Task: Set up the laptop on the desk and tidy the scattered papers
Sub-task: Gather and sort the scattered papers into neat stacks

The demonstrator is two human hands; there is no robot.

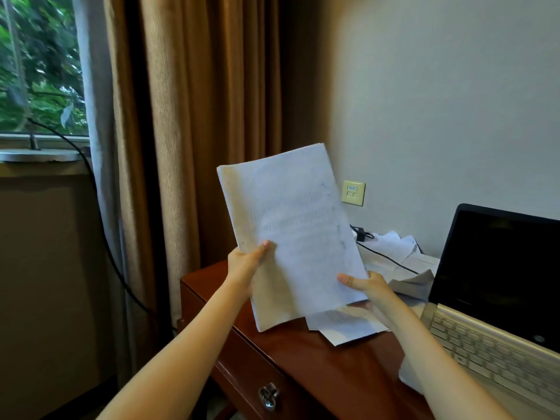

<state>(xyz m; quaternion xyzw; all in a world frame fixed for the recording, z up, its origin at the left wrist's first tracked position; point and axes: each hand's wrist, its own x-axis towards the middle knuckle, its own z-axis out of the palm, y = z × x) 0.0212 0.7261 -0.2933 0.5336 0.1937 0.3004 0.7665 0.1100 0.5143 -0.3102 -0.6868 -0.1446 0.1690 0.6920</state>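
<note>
Brown curtains (212, 116) and a window (39, 71) fill the left of the head view, and a pale wall rises behind a reddish wooden counter (303, 359). The laptop (497, 268) stands on the right part of the counter with its lid up, screen dark and keyboard showing (that half of the task looks done, apart from switching it on).

The step in hand appears to be the tidying. The person holds a stack of papers (291, 231) up over the counter's left end, tilted with its face toward the camera. Its lowest corner may rest on the wood or hang just above it; the angle does not settle that.

Both grips are clenched on the stack. The left hand (242, 265) pinches the left edge, thumb on the front and fingers hidden behind. The right hand (369, 289) takes the lower right corner in the same way, thumb lying across the front.

More loose sheets (348, 325) lie on the counter under the right hand. A crumpled heap (403, 256) sits beside the laptop near the wall, with a black cable (388, 259) crossing it.

The next move probably calls for freeing one hand to gather those sheets onto the stack. The edges would then need squaring and the pile setting down clear of the laptop, without snagging the cable.
</note>
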